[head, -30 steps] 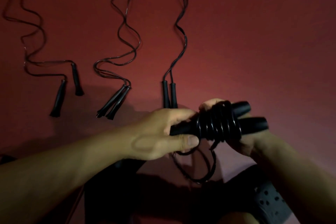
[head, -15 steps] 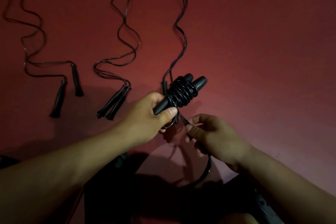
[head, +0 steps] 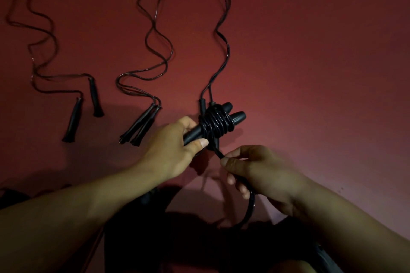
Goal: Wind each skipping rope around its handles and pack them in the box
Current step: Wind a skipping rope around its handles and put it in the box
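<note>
Skipping rope (head: 216,125), part-wound on paired handles above the red floor's (head: 310,62) near edge: left hand (head: 172,146) grips the handles, right hand (head: 255,168) pinches the loose tail; slack tension there likely lets coils slip off the handle ends.

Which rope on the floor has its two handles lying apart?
The leftmost rope: its handles are splayed apart, while the middle rope's and the right rope's lie side by side.
</note>
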A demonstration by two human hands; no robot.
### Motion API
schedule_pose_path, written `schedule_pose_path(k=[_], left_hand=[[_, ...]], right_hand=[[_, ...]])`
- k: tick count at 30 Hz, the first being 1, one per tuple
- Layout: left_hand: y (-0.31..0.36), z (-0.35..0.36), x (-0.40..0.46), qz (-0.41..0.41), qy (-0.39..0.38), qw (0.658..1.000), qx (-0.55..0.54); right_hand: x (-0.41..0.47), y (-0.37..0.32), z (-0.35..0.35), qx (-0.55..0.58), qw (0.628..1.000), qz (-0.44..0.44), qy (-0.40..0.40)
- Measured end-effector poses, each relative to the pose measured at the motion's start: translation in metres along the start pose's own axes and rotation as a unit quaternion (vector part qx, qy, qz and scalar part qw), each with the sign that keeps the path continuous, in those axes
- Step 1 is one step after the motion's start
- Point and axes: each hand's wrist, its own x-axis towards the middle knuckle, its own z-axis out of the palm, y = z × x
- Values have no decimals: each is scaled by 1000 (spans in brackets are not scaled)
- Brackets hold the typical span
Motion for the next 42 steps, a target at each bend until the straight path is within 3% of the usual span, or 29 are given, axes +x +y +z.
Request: schedule_pose_path(k=[8,15,19,25,29,35,40,42], left_hand=[[-9,-5,10,-43,43,997,45],[-13,0,9,-45,10,995,84],[-11,-1,9,-19,-48,992,116],[-11,4,2,39,-198,979,31],[-8,1,-3,83,-266,960,-3],[4,-10,-6,113,-308,945,-4],[15,-20,-6,104,-377,920,-29],[18,-27,-8,104,-410,905,-50]], right_hand=[[-2,11,2,178,982,40,-45],[-3,3,3,109,993,-30,-24],[-3,-3,-2,96,993,-63,-21],[-2,-11,-12,69,993,-91,10],[-2,-17,-19,-38,990,-125,55],[3,-12,-31,-227,946,-203,113],[7,-10,-38,-239,938,-219,121],[8,-11,-42,-203,951,-205,113]])
